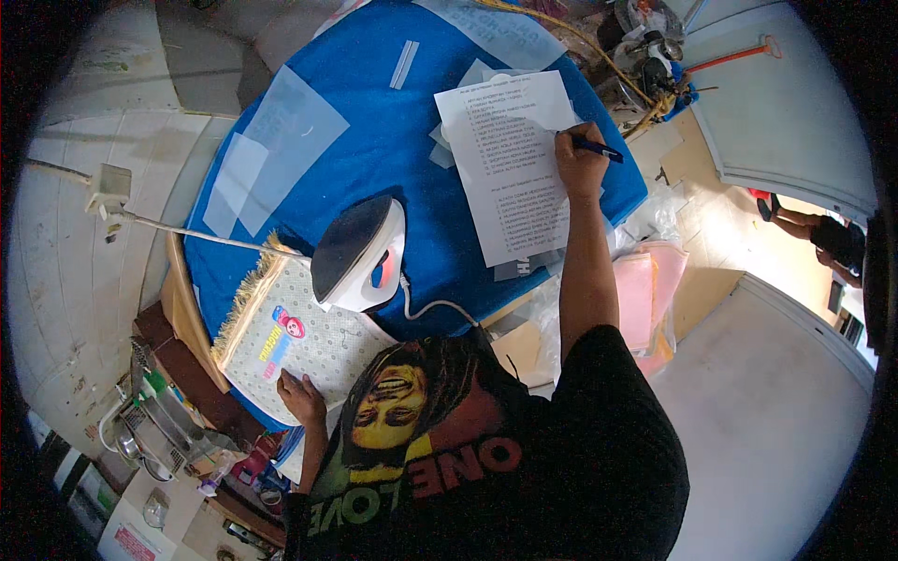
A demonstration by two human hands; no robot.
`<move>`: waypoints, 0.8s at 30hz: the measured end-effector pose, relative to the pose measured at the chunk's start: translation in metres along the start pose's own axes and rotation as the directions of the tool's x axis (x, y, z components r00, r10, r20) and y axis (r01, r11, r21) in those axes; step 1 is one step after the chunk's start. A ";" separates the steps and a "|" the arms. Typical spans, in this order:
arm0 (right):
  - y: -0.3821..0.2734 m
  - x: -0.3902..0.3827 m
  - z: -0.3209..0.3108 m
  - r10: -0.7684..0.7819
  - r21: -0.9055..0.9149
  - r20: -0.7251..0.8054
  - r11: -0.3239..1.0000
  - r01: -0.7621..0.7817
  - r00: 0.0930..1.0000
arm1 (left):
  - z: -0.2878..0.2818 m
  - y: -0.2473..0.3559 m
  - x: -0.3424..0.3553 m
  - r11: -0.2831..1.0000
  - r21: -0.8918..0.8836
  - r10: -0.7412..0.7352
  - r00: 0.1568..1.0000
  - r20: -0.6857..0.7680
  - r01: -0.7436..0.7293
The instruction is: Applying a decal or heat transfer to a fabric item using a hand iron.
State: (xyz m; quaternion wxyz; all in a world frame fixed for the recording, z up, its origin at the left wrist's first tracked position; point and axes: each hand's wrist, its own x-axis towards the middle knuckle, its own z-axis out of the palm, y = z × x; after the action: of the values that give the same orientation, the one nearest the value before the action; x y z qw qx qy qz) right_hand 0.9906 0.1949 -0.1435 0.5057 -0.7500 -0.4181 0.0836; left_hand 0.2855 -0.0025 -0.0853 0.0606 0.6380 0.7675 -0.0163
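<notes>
My right hand (582,168) is closed around a dark blue pen (599,147), resting on a white printed list (496,150) at the right of the blue-covered table. My left hand (301,400) lies with fingers apart on the near edge of a pale patterned mat (323,360) with a fringe (245,294) along one side. Colourful lettering and a small cartoon figure (290,323) sit on the mat just beyond my fingers. Between my hands a white iron (369,271) stands on its heel, its dark soleplate facing left.
Translucent sheets (290,122) lie on the blue cloth (393,140). A white cord (196,231) crosses from a wall socket (109,187); another cord (440,304) trails from the iron. Pink folded cloth in plastic (650,290) is at the right. A person (828,238) is in the far doorway.
</notes>
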 end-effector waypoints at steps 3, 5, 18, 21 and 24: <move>0.002 0.001 0.001 0.029 -0.003 -0.009 1.000 -0.029 1.000 | 0.003 -0.004 0.001 1.000 0.006 -0.015 1.000 0.022 0.015; -0.003 0.002 0.002 0.038 -0.040 0.002 0.999 -0.038 0.999 | 0.001 -0.006 0.000 1.000 0.001 -0.003 1.000 0.005 0.003; 0.010 0.003 0.003 0.183 0.054 0.012 0.981 -0.184 0.983 | 0.002 -0.002 -0.002 1.000 -0.017 -0.015 1.000 -0.002 0.015; 0.002 0.001 0.004 0.073 -0.106 -0.065 0.991 -0.080 0.995 | 0.002 0.001 0.000 0.997 -0.034 -0.068 0.997 0.033 0.069; 0.005 0.001 0.003 0.069 0.179 -0.102 0.983 -0.050 0.992 | 0.004 -0.003 -0.001 0.999 -0.028 -0.020 1.000 0.004 0.020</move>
State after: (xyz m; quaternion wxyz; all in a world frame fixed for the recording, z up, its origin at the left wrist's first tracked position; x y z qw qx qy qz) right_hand 0.9918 0.1973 -0.1487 0.5892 -0.7178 -0.3587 0.0949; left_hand 0.2833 -0.0046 -0.0895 0.0707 0.6292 0.7739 -0.0075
